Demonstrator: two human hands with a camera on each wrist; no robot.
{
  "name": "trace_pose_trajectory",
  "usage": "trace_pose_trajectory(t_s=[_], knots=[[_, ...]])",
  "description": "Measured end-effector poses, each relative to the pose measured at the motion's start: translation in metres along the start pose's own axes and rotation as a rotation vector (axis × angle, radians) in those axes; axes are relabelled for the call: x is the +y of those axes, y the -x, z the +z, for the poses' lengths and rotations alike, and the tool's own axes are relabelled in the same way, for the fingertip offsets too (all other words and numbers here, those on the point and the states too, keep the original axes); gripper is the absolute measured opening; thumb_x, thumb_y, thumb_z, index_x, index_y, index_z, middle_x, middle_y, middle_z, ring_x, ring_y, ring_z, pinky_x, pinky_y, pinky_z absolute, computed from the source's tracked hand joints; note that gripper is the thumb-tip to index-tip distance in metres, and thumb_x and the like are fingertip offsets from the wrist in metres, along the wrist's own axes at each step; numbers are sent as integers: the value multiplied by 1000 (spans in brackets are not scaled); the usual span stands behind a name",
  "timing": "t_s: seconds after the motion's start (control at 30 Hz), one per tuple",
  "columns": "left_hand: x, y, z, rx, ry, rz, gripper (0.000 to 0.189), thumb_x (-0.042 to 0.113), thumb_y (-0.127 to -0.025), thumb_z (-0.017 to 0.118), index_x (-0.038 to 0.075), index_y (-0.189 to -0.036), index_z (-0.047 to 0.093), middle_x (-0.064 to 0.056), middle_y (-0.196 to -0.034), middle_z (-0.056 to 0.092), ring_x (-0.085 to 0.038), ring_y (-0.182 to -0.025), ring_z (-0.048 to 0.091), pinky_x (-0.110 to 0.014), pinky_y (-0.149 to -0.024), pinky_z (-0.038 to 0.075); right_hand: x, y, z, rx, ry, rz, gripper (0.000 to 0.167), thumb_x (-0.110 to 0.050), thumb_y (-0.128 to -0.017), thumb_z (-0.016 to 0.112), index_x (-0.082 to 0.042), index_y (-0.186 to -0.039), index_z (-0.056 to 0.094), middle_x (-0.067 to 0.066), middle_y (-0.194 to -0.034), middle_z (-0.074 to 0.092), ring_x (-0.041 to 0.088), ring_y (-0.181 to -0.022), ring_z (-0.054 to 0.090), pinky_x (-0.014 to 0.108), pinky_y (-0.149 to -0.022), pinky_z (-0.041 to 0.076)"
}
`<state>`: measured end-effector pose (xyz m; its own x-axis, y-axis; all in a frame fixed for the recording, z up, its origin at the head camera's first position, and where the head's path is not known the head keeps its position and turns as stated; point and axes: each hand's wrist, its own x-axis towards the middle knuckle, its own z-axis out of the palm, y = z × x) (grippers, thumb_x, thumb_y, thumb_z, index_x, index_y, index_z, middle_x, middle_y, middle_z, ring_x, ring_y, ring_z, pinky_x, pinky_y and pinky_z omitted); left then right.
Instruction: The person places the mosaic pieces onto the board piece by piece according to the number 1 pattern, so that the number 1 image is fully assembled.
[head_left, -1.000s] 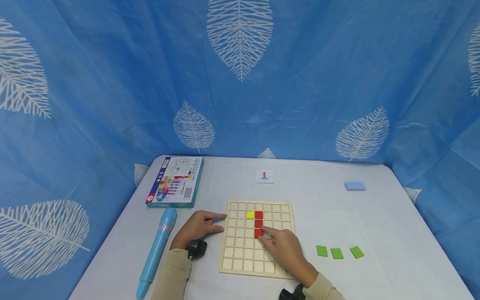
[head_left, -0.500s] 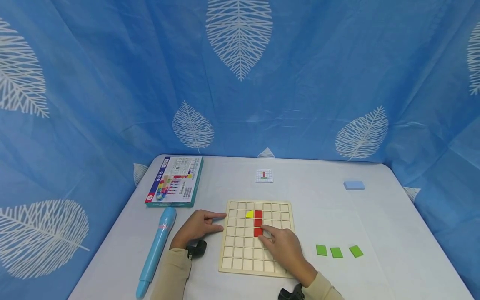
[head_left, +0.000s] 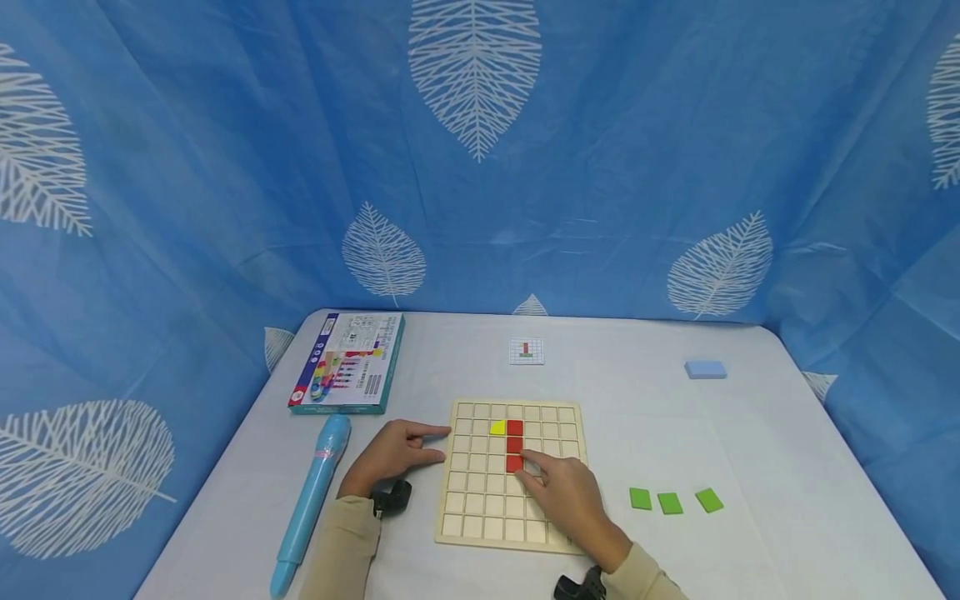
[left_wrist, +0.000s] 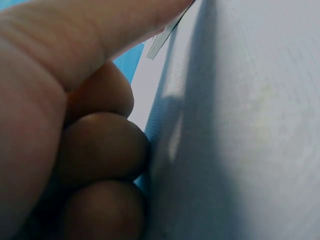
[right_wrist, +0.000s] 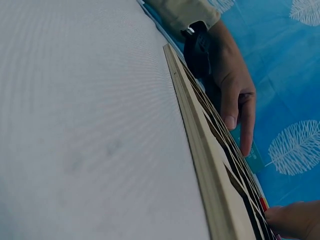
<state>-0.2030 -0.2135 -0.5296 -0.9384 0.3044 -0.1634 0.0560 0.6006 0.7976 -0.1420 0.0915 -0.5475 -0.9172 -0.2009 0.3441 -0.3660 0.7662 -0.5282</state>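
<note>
A pale wooden grid board [head_left: 463, 535] lies on the white table. Three red square tiles [head_left: 514, 427] sit in one of its columns, with a yellow tile with a rounded corner [head_left: 498, 427] left of the top one. My right hand [head_left: 572, 498] pinches the lowest red tile [head_left: 513, 463] between thumb and index finger; in the right wrist view the thumb [right_wrist: 292, 219] meets its red edge. My left hand [head_left: 392, 454] touches the board's left edge with straight index finger and thumb. In the left wrist view, its other fingers [left_wrist: 102, 150] are curled under and hold nothing.
Three green square tiles [head_left: 670, 503] lie right of the board. A small pattern card [head_left: 527, 351] lies behind it, and a light blue block [head_left: 705, 369] at back right. On the left are a flat printed box [head_left: 347, 362] and a long blue tube-like object [head_left: 311, 504].
</note>
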Motion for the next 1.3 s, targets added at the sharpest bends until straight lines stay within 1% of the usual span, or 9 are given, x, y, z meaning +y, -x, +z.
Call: trace_pose_trajectory(t_s=[0.17, 0.27, 0.37, 0.57, 0.7, 0.77, 0.87, 1.0, 1.3], knots=[[0, 0, 0, 3, -1, 11, 42, 28, -85, 85, 21, -125, 76, 5, -58, 39, -11, -55, 35, -25, -52, 28, 0, 0, -1, -18, -19, 10, 27, -28, -87, 83, -15, -110, 80, -27, -44, 30, -3, -48, 28, 23, -51, 32], [0, 0, 1, -1, 6, 10, 42, 28, -85, 85, 20, -126, 76, 5, -59, 39, -12, -55, 36, -25, -52, 28, 1, 1, -4, -46, -45, 12, 26, -29, -88, 81, -18, -111, 80, -26, -45, 26, -4, -47, 26, 22, -50, 29], [-1, 0, 1, -1, 12, 18, 42, 28, -85, 85, 19, -126, 76, 5, -58, 39, -13, -55, 36, -25, -51, 27, 2, 2, -9, -56, -75, 6, 25, -29, -88, 81, -20, -112, 80, -28, -45, 26, -5, -45, 25, 21, -49, 27], [-1, -1, 1, 5, 5, 16, 42, 28, -85, 85, 20, -125, 76, 4, -58, 39, -13, -55, 36, -25, -51, 27, 7, 5, -17, 4, -139, -48, 23, -23, -86, 84, -18, -108, 81, -30, -49, 26, -8, -45, 23, 20, -47, 28], [-1, -1, 1, -1, 1, 1, 42, 28, -85, 85, 21, -126, 76, 5, -58, 39, -12, -55, 36, -24, -52, 28, 13, 9, -21, 46, -137, -75, 25, -22, -83, 86, -19, -108, 81, -31, -50, 23, -10, -47, 20, 19, -46, 27], [-1, 0, 0, -3, -2, -5, 42, 29, -85, 85, 22, -126, 76, 4, -58, 39, -12, -55, 36, -24, -52, 28, 15, 12, -24, 54, -138, -64, 25, -23, -83, 86, -19, -108, 81, -31, -49, 23, -9, -46, 19, 19, -45, 26], [0, 0, 0, 1, -3, -10, 43, 29, -85, 85, 22, -126, 76, 4, -58, 40, -12, -54, 36, -24, -51, 28, 17, 16, -28, 41, -129, -33, 26, -26, -84, 86, -19, -109, 81, -31, -48, 22, -8, -45, 17, 20, -44, 24], [1, 1, -1, 6, 0, -21, 42, 29, -85, 85, 22, -125, 76, 3, -57, 40, -13, -55, 37, -25, -51, 28, 20, 23, -32, 36, -100, -10, 27, -27, -84, 86, -18, -109, 81, -31, -48, 22, -8, -45, 17, 20, -44, 24], [3, 1, 0, -7, 24, -15, 43, 28, -85, 85, 20, -126, 75, 4, -58, 40, -12, -55, 36, -24, -51, 28, 38, 42, -48, 150, -39, 31, 29, -21, -78, 90, -18, -106, 82, -29, -52, 22, -8, -48, 16, 20, -43, 25]])
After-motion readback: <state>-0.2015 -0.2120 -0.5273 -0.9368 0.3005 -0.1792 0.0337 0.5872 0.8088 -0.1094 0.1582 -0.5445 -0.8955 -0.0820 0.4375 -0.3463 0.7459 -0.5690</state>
